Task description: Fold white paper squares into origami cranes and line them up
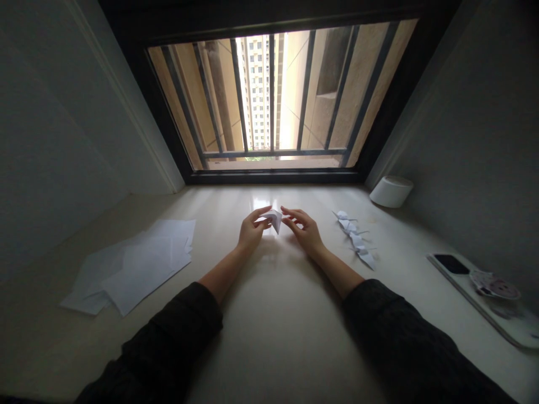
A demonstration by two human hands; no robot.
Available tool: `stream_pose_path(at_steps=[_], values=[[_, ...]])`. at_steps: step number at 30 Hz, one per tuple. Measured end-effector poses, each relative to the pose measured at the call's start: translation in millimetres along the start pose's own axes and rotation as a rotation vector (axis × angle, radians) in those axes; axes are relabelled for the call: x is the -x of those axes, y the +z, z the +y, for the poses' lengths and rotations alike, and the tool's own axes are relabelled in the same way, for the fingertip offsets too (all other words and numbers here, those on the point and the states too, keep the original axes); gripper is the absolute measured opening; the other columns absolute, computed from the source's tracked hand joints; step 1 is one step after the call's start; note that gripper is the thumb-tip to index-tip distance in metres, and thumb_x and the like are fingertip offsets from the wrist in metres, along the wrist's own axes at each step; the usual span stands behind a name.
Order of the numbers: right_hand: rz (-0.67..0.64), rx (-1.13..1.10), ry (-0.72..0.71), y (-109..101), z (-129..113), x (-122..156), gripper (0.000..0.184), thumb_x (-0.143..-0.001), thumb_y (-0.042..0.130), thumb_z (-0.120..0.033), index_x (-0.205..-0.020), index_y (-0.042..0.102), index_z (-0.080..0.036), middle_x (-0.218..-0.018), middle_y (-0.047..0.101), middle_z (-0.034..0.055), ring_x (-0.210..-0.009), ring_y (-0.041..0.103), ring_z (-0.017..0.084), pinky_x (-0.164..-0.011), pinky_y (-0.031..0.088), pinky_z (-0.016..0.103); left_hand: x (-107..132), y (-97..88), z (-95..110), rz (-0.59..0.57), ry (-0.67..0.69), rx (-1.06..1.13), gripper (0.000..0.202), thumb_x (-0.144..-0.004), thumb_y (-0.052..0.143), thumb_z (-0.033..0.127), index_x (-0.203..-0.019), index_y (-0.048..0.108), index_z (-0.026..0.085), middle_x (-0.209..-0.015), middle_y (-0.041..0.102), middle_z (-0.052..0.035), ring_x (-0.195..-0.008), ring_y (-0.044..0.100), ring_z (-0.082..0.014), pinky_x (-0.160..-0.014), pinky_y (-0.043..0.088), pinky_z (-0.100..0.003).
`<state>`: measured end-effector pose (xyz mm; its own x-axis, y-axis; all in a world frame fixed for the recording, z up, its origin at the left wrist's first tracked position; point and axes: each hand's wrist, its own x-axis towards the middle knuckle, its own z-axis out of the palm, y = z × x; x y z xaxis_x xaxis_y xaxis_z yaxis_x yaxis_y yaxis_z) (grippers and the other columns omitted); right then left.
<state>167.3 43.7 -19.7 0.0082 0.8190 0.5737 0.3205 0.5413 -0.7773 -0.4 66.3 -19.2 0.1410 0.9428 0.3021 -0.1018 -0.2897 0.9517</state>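
Observation:
A small folded piece of white paper (274,219) is held just above the pale table (278,314), in front of the window. My left hand (251,230) pinches its left side with thumb and fingers. My right hand (304,230) pinches its right side with fingers pressed on the fold. Both forearms reach forward in dark sleeves.
A loose stack of white paper sheets (135,264) lies at the left. A row of several small folded paper figures (356,238) lies right of my right hand. A white roll (391,191) stands at the back right. A phone (451,264) on a white tray (509,331) sits at the right edge.

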Motion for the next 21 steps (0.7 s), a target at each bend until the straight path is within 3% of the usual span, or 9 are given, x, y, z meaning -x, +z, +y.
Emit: stream_pose_path(at_steps=[6, 14, 21], values=[[-0.05, -0.165, 0.183, 4, 13, 0, 0.036, -0.074, 0.067, -0.044, -0.105, 0.069, -0.026, -0.102, 0.07, 0.0061, -0.083, 0.064, 0.02, -0.073, 0.052, 0.034, 0, 0.7, -2, -0.058, 0.077, -0.104, 0.033, -0.074, 0.059, 0.015, -0.105, 0.067, 0.019, -0.109, 0.067, -0.0069, -0.092, 0.064, -0.0182, -0.087, 0.051, -0.034], [-0.014, -0.158, 0.147, 3, 5, 0, 0.036, -0.068, 0.071, -0.044, -0.098, 0.072, -0.025, -0.089, 0.071, 0.0046, -0.077, 0.062, 0.017, -0.067, 0.051, 0.029, 3, 2.3, 1, -0.079, 0.116, -0.145, 0.03, -0.075, 0.061, 0.018, -0.105, 0.066, 0.019, -0.106, 0.068, -0.0067, -0.086, 0.065, -0.0165, -0.084, 0.052, -0.032], [-0.003, -0.124, 0.115, 2, 3, 2, 0.032, -0.07, 0.07, -0.04, -0.1, 0.071, -0.027, -0.089, 0.071, 0.0034, -0.076, 0.062, 0.017, -0.066, 0.051, 0.029, 4, 3.0, 1, -0.08, 0.153, -0.175, 0.028, -0.076, 0.064, 0.024, -0.103, 0.068, 0.018, -0.105, 0.068, -0.0079, -0.098, 0.063, -0.0207, -0.09, 0.049, -0.035]])
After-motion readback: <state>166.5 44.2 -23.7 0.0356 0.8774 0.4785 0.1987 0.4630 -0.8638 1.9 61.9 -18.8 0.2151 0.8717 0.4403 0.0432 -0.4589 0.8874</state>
